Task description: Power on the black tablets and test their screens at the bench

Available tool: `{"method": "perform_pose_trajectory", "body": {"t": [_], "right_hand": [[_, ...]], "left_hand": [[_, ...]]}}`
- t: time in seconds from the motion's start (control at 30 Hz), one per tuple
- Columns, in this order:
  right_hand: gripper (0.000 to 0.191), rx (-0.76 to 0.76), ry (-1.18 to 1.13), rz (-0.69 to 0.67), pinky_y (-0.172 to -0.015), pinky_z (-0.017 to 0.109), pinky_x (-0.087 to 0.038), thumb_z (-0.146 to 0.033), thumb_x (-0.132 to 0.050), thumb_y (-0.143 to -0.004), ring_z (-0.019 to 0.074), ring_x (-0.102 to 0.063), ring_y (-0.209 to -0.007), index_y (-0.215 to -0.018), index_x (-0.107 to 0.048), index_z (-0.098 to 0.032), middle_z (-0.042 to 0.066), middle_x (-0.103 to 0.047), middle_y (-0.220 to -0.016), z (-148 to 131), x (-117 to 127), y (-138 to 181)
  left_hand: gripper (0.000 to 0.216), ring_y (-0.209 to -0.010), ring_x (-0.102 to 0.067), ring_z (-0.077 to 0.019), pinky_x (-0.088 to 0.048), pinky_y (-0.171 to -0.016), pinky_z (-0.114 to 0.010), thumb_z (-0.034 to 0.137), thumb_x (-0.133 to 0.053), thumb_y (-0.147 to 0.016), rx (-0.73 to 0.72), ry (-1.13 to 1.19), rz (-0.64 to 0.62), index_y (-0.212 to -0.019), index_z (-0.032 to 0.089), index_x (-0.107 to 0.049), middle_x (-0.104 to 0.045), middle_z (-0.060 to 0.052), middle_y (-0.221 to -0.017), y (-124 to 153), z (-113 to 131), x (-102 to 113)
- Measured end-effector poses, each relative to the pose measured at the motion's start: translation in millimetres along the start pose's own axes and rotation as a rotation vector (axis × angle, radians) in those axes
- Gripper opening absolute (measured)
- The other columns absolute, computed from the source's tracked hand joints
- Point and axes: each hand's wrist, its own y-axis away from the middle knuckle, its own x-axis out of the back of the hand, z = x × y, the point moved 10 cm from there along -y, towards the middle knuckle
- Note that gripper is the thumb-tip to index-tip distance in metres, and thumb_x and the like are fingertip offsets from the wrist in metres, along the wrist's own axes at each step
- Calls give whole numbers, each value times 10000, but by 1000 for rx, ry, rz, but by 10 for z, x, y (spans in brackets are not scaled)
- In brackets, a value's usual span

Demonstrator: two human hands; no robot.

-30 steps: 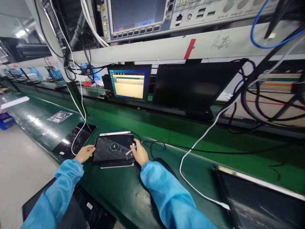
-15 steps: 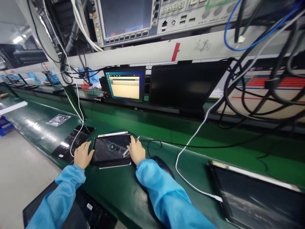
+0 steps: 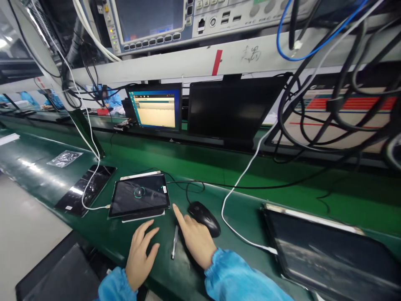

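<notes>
Beyond both hands a tablet (image 3: 139,195) lies on the green bench, its dark screen lit with a small round charging symbol. A white charging cable (image 3: 95,207) runs into its left edge. My left hand (image 3: 140,256) hovers in front of the tablet, fingers spread and holding nothing. My right hand (image 3: 196,239) is beside a black mouse (image 3: 205,218), index finger stretched towards the tablet's lower right corner and the other fingers partly curled. Between my hands a slim pen (image 3: 174,243) lies on the bench, apart from my left hand and close to my right.
Another tablet (image 3: 332,246) with a white cable lies at the right. On the left are a dark glass panel (image 3: 87,190) and a plastic bag (image 3: 65,159). Behind stand a lit monitor (image 3: 153,110) and a dark monitor (image 3: 232,108). Cables hang at right.
Both hands have left the tablet's sides and come nearer to me. The pen that was at my right hand now lies on the bench. The view has shifted slightly to the right.
</notes>
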Motion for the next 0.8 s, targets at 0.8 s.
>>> {"method": "perform_pose_trajectory", "body": {"t": [0.8], "right_hand": [[537,-372,-844,127,-890,470,-499,-198,-654,-834,352,-618,-1081,-1316,-477,-39,233,-635,-1164,296,-70,-1205]], "left_hand": [[442,-721,-646,-273,-518,-731,-361,629,-414,-786,255,-309,-115,-609,250,-556,-639,-34,-637,-872,-1631,1111]]}}
